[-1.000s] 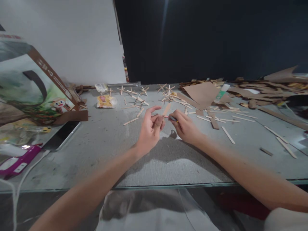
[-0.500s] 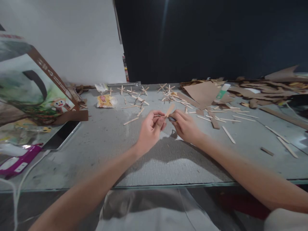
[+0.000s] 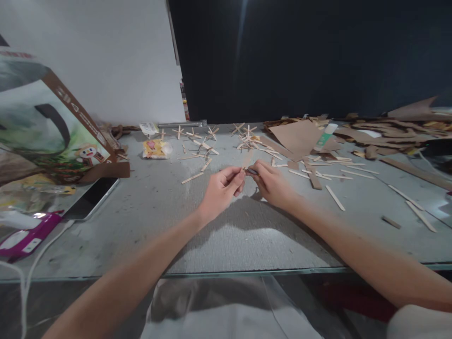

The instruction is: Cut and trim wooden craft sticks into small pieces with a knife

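Over the middle of the table my left hand [image 3: 226,186] is closed, thumb against fingers, in a pinch on a flat wooden craft stick [image 3: 248,157] whose pale end shows past the fingertips. Close beside it, my right hand [image 3: 270,183] is closed round a small dark blade-like tool [image 3: 252,171]; most of this tool is hidden by the fingers. The tool's tip meets the stick by the left fingertips. Behind the hands lie crossed stick pieces [image 3: 247,139] in a cluster.
Loose sticks [image 3: 335,197] and cardboard scraps [image 3: 296,136] lie to the right, with a green-and-white glue tube [image 3: 325,136]. A yellow packet [image 3: 155,149] sits at back left. At left are a phone [image 3: 92,197], a purple device [image 3: 30,238], a cable and a printed box [image 3: 52,122].
The stick between my hands has tipped lower, away from me, and shows less clearly. My left fingers have shifted slightly; my right hand stays nearly in place.
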A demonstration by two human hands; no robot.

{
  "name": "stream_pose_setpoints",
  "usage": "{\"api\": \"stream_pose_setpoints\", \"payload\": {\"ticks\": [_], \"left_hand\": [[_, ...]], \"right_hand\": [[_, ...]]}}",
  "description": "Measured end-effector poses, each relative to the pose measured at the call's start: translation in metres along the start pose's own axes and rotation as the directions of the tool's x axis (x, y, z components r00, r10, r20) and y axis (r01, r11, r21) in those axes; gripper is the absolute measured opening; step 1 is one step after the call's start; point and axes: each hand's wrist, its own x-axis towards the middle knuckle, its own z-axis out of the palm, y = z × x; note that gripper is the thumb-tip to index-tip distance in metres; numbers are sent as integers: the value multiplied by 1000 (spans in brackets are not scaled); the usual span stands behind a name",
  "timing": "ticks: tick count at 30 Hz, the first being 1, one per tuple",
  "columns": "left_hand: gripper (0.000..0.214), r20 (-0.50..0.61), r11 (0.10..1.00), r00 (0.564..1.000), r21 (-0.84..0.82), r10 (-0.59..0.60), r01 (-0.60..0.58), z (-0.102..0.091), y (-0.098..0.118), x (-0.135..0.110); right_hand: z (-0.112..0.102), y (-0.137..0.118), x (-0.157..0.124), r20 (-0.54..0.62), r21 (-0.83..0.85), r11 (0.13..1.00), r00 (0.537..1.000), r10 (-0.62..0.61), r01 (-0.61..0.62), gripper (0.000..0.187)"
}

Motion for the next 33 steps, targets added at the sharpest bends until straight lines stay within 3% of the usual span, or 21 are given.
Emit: {"api": "stream_pose_setpoints", "payload": {"ticks": [33], "left_hand": [[45, 48, 998, 999, -70, 5, -2, -1, -5, 2]], "right_hand": [[-2, 0, 0, 20, 5, 999, 999, -36, 36, 20]]}}
